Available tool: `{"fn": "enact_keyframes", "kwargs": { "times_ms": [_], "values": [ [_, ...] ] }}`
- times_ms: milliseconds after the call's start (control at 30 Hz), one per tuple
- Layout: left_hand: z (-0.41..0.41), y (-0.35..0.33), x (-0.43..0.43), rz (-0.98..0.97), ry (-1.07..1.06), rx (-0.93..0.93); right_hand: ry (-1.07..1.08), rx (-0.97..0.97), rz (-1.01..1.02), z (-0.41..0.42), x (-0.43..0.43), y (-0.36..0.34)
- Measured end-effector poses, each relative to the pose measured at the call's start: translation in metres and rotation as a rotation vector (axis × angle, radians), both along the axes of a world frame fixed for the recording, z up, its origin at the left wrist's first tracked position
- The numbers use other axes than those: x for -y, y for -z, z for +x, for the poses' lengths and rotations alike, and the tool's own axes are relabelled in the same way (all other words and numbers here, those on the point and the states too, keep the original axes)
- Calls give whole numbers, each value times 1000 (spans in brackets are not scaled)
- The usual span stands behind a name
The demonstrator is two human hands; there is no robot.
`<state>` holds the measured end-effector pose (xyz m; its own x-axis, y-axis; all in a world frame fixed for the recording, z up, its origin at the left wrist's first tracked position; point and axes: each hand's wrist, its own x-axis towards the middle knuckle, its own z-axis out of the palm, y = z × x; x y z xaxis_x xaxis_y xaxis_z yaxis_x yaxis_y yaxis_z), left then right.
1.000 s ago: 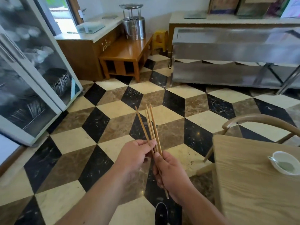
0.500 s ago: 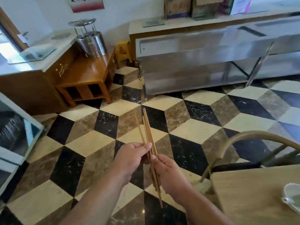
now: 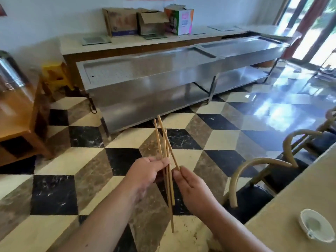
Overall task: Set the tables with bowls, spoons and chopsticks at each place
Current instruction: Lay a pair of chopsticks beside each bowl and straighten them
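Chopsticks (image 3: 170,188) were bunched tight half a second ago. Now the right hand (image 3: 192,186) pinches one, fanned off from the rest, which the left hand (image 3: 145,171) pinches between thumb and fingers. This reads as pairing off a set, with none laid yet. Count: four chopsticks as far as I can tell, all between the hands. One white bowl (image 3: 315,226) sits on the counter (image 3: 300,197), well right of the right hand. Spoon unclear.

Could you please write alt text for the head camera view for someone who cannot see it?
The left hand and right hand hold wooden chopsticks above a checkered floor, the right pinching one stick apart. At lower right, a small white bowl sits on a wooden table with curved-back chairs beside it.
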<state>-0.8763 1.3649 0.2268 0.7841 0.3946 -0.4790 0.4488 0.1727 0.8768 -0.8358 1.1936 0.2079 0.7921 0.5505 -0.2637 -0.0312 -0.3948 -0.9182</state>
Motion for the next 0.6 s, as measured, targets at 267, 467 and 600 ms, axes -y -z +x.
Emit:
{"fn": "enact_keyframes", "kwargs": {
  "times_ms": [267, 467, 600],
  "values": [
    [123, -14, -3, -80, 327, -40, 208, 425, -353, 105, 19, -9],
    [224, -8, 31, -83, 489, -112, 375, 506, -347, 180, 65, 1],
    [308, -4, 64, -32, 589, -133, 432, 518, -437, 247, 90, 13]
  ]
}}
